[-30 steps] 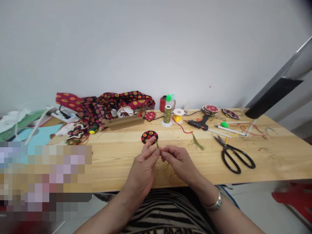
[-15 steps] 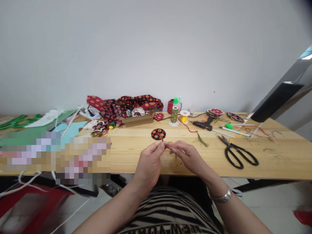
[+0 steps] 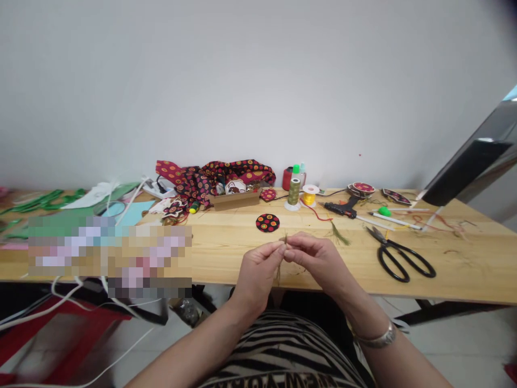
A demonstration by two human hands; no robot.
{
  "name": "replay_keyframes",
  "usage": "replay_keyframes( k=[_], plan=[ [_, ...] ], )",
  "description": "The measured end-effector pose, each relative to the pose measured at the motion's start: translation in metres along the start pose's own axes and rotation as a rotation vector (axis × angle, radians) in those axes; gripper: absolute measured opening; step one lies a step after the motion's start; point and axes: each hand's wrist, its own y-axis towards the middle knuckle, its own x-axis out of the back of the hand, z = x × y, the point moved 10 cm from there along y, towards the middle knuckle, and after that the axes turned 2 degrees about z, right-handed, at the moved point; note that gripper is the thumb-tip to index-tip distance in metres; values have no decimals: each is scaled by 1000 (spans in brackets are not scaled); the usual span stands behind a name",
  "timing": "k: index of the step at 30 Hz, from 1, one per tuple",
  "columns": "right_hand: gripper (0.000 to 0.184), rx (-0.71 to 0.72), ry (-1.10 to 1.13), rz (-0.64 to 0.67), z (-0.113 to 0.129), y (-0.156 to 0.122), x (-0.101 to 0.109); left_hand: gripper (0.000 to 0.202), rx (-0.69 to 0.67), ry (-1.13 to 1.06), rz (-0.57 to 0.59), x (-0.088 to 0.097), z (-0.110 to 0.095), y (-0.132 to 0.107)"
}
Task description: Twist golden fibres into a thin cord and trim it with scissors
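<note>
My left hand [image 3: 258, 276] and my right hand [image 3: 319, 262] meet over the table's front part, fingertips pinched together. Between them is a small bunch of olive-green thread [image 3: 286, 237], its short ends poking up above the fingers and strands hanging below. How the thread is wound or tied is hidden by my fingers. Just beyond lies a round black patterned fabric disc [image 3: 267, 222], flat and untouched. A green thread tassel on a red cord [image 3: 340, 235] rests farther right. Black-handled scissors [image 3: 398, 257] lie partly open to the right of my right hand.
Behind stand an olive thread spool [image 3: 294, 192], a yellow cord spool [image 3: 311, 196] and bottles. A glue gun [image 3: 342, 208] lies right of them. A cardboard box [image 3: 236, 201] sits by bunched patterned cloth [image 3: 194, 182]. Papers, white cables and a pixelated area fill the left.
My hands have drawn closer together, and the thread now stands more upright between the fingertips. The view has turned slightly left, so the table things appear shifted right.
</note>
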Motion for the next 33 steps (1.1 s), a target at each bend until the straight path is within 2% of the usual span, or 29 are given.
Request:
replay_keyframes(
  k=[8,13,20,22,25,27,33],
  plan=[
    [9,-27,191,-21,-10,13,6,25,25,136,-28,4,-2,13],
    [17,-23,270,-49,-21,30,16,25,58,203,-8,3,3,33],
    [17,-147,395,-60,-40,51,22,25,125,192,30,0,18,63],
    [17,-165,359,-118,-47,55,31,24,143,156,19,1,23,69],
    [23,-189,260,-296,-60,56,55,21,168,85,-8,4,32,75],
    [29,-228,253,-341,-71,54,62,20,187,42,-31,7,38,78],
    [17,-363,333,-247,-89,51,48,15,257,-37,-72,14,55,81]
  ],
)
